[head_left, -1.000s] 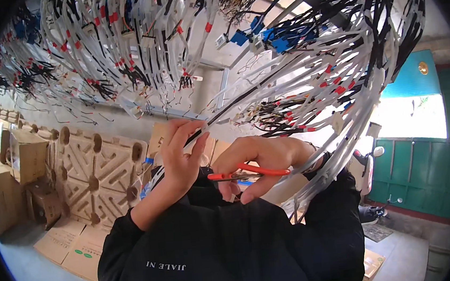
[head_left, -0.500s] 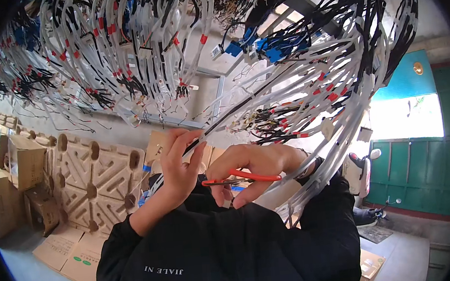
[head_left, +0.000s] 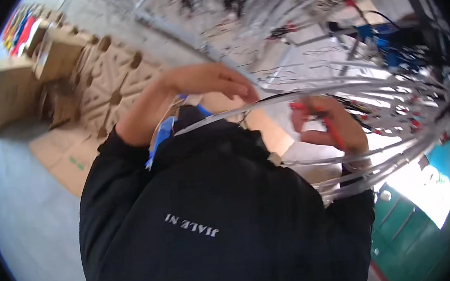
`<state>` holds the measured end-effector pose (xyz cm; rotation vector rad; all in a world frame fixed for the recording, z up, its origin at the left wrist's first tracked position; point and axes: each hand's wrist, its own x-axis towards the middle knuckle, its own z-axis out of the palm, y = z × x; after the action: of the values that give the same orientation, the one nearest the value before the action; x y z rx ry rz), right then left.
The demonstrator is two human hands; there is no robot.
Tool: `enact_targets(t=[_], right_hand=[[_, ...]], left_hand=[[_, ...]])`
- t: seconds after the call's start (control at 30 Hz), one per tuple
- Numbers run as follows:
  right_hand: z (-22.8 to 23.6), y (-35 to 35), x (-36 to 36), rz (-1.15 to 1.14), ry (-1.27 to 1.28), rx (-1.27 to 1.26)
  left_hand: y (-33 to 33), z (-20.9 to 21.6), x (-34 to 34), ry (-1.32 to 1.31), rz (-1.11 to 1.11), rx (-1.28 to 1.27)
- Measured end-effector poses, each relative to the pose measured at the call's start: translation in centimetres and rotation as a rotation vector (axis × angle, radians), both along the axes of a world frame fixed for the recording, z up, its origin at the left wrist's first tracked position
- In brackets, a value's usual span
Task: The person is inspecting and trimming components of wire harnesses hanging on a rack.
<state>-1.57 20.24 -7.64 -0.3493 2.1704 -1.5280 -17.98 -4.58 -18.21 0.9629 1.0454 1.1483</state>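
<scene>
My left hand point(head_left: 214, 83) is bent over with its fingers together, and the fingertips close on a wire harness point(head_left: 212, 119) in pale and black sleeving. That harness runs across my chest and on to the hanging bundle at the right. My right hand point(head_left: 336, 123), blurred by motion, grips a red-handled cutter point(head_left: 332, 131) apart from the left hand. Several clear-sleeved cables point(head_left: 377, 172) pass across my right forearm. Blue connectors or tags point(head_left: 161, 138) hang by my left forearm.
Wire harnesses point(head_left: 299, 5) hang from a metal frame point(head_left: 173, 35) overhead, with blue connectors point(head_left: 382, 46) at the right. Cardboard boxes point(head_left: 15, 94) and a moulded pallet point(head_left: 111, 91) stand at the left; flat cardboard point(head_left: 68, 157) lies on the floor. A green door point(head_left: 404, 232) is at lower right.
The whole view has turned and tilted. My right hand with the cutter has moved away to the right, and my left hand has turned over. The harness now stretches more level between them.
</scene>
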Motion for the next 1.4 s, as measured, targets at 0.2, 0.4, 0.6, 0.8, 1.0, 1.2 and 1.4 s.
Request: enact_targets(t=[0.2, 0.4, 0.6, 0.8, 1.0, 1.2, 1.4], right_hand=[[1.5, -2.2, -2.8, 0.084, -0.166, 0.042], [2.2, -4.9, -3.2, -0.204, -0.232, -0.150], [2.7, -5.3, -4.5, 0.036, -0.247, -0.176], [1.3, -5.5, -6.1, 0.393, -0.363, -0.128], [0.8, -4.7, -5.7, 0.323, -0.411, 0.042], [-3.9, -2.7, -7.6, 0.154, -0.455, 0.206], [-7.9, -3.4, -9.9, -0.415, -0.437, -0.426]], left_hand=[[-3.3, 0.4, 0.0, -0.547, 0.046, 0.078], [-9.5, -2.8, -0.6, -0.229, 0.035, -0.013], [-16.3, -2.2, -1.8, -0.189, 0.089, -0.287], [-18.4, 1.2, -1.4, -0.022, 0.425, -0.221], [-18.7, 2.2, -0.5, 0.158, 0.599, -0.102], [-19.4, 2.6, -0.8, 0.210, 0.528, -0.219], [-18.4, 2.6, -0.2, 0.216, 0.308, -0.194]])
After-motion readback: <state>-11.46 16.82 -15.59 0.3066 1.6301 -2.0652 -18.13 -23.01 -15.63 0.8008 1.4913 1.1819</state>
